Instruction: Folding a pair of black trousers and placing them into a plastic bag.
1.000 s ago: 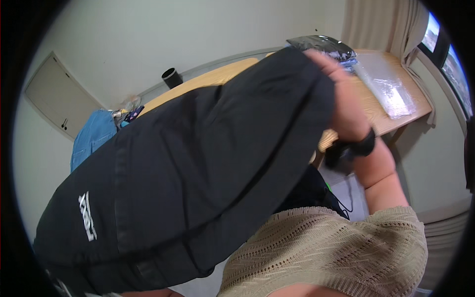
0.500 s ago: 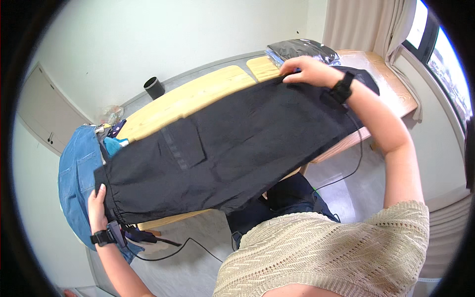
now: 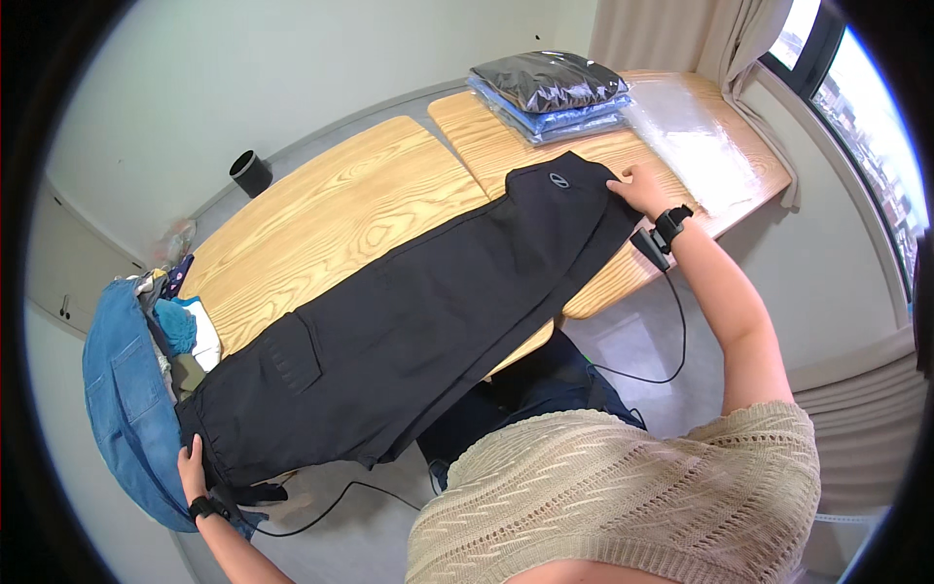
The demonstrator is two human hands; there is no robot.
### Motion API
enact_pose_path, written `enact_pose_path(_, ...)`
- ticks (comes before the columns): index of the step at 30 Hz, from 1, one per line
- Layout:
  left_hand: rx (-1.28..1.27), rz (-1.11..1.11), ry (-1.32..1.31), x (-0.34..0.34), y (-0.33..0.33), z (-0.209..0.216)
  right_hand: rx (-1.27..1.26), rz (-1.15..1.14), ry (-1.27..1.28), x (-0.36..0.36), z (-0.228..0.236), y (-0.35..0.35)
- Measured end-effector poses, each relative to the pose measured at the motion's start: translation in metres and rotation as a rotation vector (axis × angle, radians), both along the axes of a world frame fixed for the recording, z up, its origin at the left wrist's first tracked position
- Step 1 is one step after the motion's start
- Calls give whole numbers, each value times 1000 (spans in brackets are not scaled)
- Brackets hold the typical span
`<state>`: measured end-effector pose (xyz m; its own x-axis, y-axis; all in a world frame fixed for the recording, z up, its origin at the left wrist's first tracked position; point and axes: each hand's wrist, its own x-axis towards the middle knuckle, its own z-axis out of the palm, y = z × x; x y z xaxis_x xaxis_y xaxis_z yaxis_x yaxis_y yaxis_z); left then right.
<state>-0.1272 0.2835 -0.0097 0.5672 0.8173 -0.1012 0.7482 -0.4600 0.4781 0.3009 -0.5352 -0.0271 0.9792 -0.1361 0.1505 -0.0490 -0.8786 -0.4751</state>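
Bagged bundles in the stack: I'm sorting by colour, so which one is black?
The top bundle, lying on the others; its black contents set it apart from the blue bundles beneath.

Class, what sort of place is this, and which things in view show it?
Likely a plain indoor workroom for clothing: black fabric trousers are spread across pale wood-grain tables, near a stack of flat, dark and blue plastic-wrapped packages.
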Motion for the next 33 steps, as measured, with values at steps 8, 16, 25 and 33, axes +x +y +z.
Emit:
enact_pose_path(8,16,124,-66,-4,-53,-5,-153,-201,188,-7,7,14)
enact_pose_path(16,11,108,-302,32,-88,16,32,60,-124,12,21,-49)
enact_pose_path(25,280,-28,66,95,-79,-3,23,-23,-146,52,-12,-126)
enact_pose_path(33,223,-912,-358,143,-353,37,-43,0,-293,33,25,-111)
